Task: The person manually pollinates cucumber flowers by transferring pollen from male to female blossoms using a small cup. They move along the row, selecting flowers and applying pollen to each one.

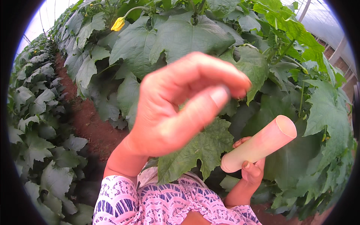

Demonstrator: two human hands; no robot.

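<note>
My left hand (174,109) is raised close to the camera, blurred, over the leaves. Its fingers curl loosely, with a gap between them and the thumb, and no object shows in it. Lower right, my right hand (253,168) grips a pale pinkish-white tube (258,144) near its lower end. The tube slants up to the right, and a thin rim shows at its upper end. A broad lobed leaf (197,149) hangs between the hands, in front of my patterned shirt (174,197).
Large-leaved climbing plants (194,36) rise close in front, with a yellow flower (118,24) at upper left. A strip of reddish soil (90,126) separates them from another leafy row (42,146). Translucent sheeting and a frame (323,19) stand at upper right.
</note>
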